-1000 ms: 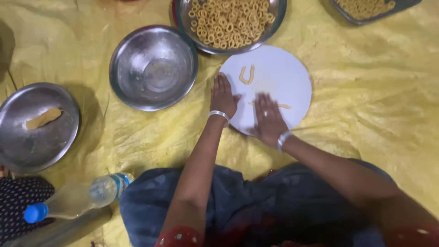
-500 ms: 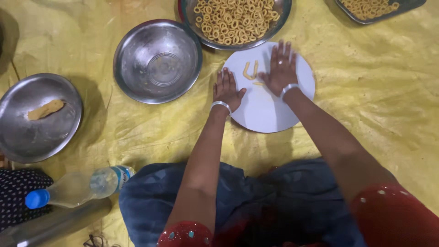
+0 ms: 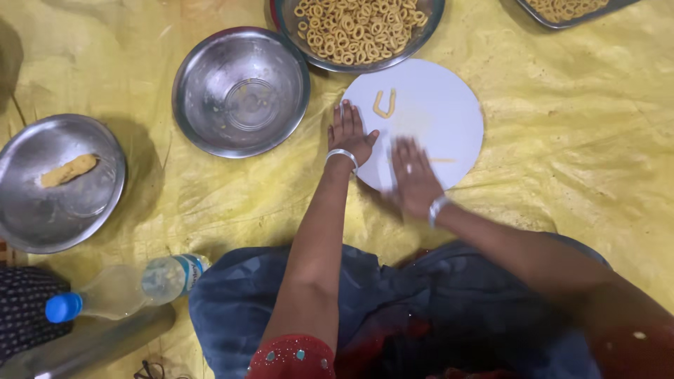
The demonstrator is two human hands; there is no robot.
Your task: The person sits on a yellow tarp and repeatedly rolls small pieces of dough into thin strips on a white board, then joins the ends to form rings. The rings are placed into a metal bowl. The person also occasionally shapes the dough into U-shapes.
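White round board (image 3: 449, 91) under both flat, spread hands: left hand (image 3: 349, 133), right hand (image 3: 414, 179); steel bowl (image 3: 241, 91) just beside.

A crinkled yellow sheet (image 3: 583, 140) covers the ground. On it lie a round white board (image 3: 449, 98), an empty steel bowl (image 3: 241, 91), a steel plate (image 3: 60, 184), a dish of dough rings (image 3: 358, 29), a plastic bottle (image 3: 123, 286), and what looks like another tray (image 3: 569, 10) at the top edge.
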